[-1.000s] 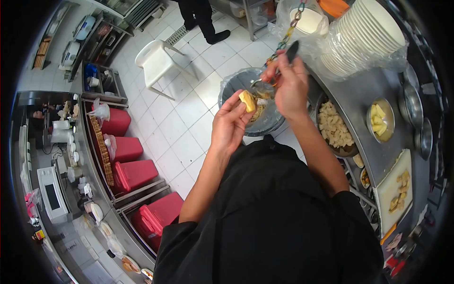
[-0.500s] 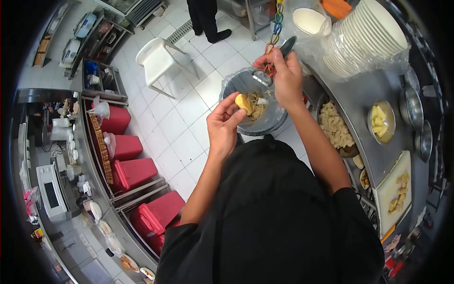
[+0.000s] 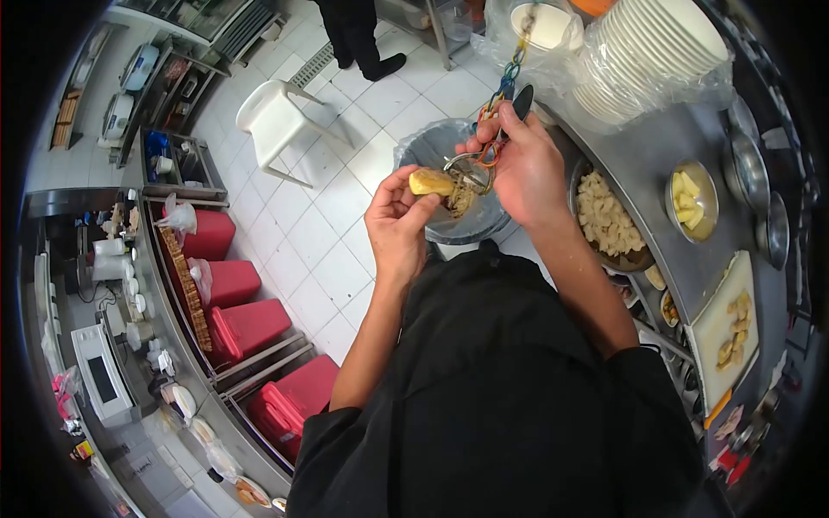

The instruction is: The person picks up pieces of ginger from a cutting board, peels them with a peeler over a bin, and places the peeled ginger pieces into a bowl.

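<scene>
Your left hand (image 3: 397, 224), seen from the head camera, is closed in a pinch, thumb below and fingers behind, on a yellow piece (image 3: 430, 182) that looks like a peeled or part-peeled tuber. You hold that piece above the lined bin (image 3: 408, 160), where light scraps (image 3: 464, 203) lie. Your right hand (image 3: 528, 177) is curled around what looks like a peeler (image 3: 522, 102), its dark handle standing out past your fingers and its metal head just beside the piece; whether the edge touches, you cannot tell from here. A coloured chain (image 3: 511, 76) runs up from the tool. To your right, the counter (image 3: 635, 151) carries a metal bowl (image 3: 711, 203) of yellow pieces and a cutting board (image 3: 710, 367) with more cut pieces on it.

Peeling appears to be the step in hand. Your next stroke would call for a steady pinch, the piece turned so any browner surface faces the edge, your left fingertips clear of the blade, and the chain slack enough not to tug.
</scene>
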Demonstrator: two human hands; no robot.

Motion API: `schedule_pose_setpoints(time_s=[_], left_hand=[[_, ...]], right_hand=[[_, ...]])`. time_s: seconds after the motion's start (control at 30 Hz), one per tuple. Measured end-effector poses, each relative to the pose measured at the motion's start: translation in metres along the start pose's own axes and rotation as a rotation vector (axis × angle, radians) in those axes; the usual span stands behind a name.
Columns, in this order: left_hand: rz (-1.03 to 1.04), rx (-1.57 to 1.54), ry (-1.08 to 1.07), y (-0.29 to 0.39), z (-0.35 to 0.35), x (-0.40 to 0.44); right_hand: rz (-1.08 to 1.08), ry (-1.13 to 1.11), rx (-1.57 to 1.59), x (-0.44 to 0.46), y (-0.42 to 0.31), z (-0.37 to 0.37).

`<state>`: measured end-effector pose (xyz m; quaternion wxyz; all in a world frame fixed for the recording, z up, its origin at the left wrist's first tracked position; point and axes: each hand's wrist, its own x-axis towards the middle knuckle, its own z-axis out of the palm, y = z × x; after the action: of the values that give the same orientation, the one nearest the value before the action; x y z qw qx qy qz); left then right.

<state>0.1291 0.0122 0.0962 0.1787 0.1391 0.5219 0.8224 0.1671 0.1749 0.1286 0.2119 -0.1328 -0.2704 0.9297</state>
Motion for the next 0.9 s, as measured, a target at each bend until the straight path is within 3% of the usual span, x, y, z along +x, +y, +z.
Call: schedule_pose_setpoints(time_s=[0.07, 0.17, 0.9], left_hand=[[-0.169, -0.208, 0.051, 0.006, 0.004, 0.000], [-0.279, -0.284, 0.031, 0.005, 0.003, 0.000], [-0.416, -0.441, 0.009, -0.002, 0.016, -0.008]], right_hand=[[-0.019, -0.059, -0.009, 0.000, 0.000, -0.002], [-0.014, -0.051, -0.010, -0.006, -0.002, 0.006], [-0.034, -0.067, -0.050, -0.015, 0.010, 0.008]])
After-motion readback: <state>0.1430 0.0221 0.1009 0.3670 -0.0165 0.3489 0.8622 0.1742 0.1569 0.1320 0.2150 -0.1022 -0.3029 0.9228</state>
